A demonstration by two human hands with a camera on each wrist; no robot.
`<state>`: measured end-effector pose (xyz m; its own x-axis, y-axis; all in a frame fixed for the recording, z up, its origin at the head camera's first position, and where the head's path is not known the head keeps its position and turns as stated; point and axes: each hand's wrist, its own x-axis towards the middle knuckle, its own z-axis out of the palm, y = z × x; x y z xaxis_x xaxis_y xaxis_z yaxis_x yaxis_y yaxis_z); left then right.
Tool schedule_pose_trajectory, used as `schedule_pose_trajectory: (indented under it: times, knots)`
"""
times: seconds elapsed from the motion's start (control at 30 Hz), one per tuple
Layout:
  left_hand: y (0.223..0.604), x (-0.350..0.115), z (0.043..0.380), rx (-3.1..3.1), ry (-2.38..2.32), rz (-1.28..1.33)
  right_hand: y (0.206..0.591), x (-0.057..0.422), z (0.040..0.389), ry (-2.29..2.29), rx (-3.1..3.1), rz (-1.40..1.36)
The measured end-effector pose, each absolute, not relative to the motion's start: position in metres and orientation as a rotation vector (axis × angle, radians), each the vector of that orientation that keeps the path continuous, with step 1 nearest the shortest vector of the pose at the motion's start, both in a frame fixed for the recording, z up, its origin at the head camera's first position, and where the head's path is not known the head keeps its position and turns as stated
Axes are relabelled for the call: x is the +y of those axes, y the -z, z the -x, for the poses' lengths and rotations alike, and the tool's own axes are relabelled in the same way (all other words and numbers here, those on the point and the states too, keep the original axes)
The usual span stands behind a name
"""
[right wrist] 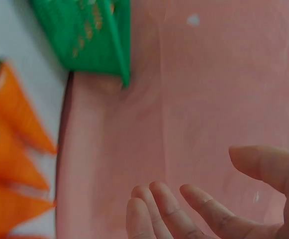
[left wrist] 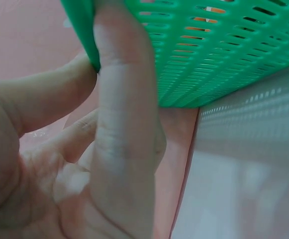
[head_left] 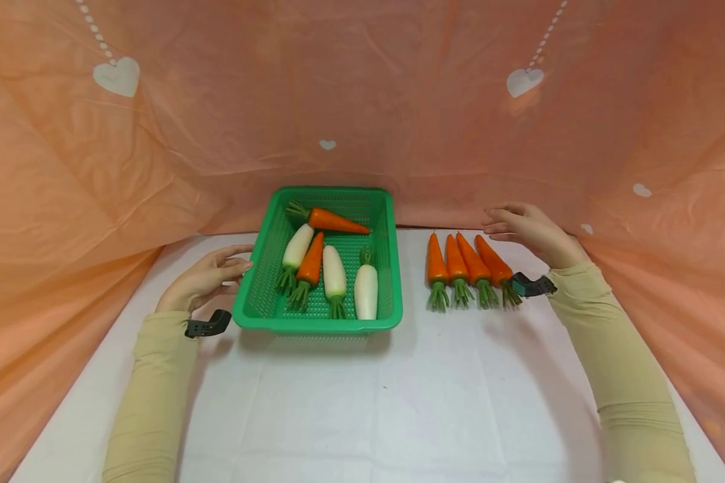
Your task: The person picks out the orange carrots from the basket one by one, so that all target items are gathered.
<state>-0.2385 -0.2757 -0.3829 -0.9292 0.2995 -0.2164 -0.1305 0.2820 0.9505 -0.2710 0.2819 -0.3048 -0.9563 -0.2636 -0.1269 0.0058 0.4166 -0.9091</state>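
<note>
A green plastic basket (head_left: pixel 317 326) stands left of centre on the table. Inside lie two carrots, one across the back (head_left: pixel 338 221) and one slanting (head_left: pixel 311 258), along with three white radishes (head_left: pixel 366 292). At the basket's left side, my left hand (head_left: pixel 208 274) pinches the rim; the left wrist view shows the thumb and a finger (left wrist: pixel 124 99) meeting at its edge. To the right of the basket, several carrots (head_left: pixel 436 261) lie in a row, leaves toward me. Beyond the rightmost carrot (head_left: pixel 492 256), my right hand (head_left: pixel 534 231) hovers with fingers spread loosely and nothing in it.
A white cloth (head_left: pixel 350 409) covers the table. Pink-orange curtain sheets (head_left: pixel 368 87) with white hearts hang behind and at both sides, close to the basket's back and the right hand.
</note>
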Motion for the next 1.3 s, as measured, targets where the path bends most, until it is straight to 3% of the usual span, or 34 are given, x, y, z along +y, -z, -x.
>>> schedule_pose_trajectory:
  times: [0.3, 0.6, 0.9, 1.3]
  knots:
    - [0.381, -0.277, 0.237, 2.204, -1.687, -0.139, 0.284, 0.203, 0.293, 1.668, 2.240, 0.345]
    - [0.382, -0.275, 0.239, 2.189, -1.688, -0.141, 0.293, 0.131, 0.310, 1.716, 2.073, 0.467]
    - [0.379, -0.276, 0.239, 2.225, -1.658, -0.143, 0.317, 0.077, 0.321, 1.800, 1.908, 0.394]
    - [0.381, -0.276, 0.239, 2.216, -1.668, -0.153, 0.351, 0.028, 0.349, 1.894, 1.661, 0.035]
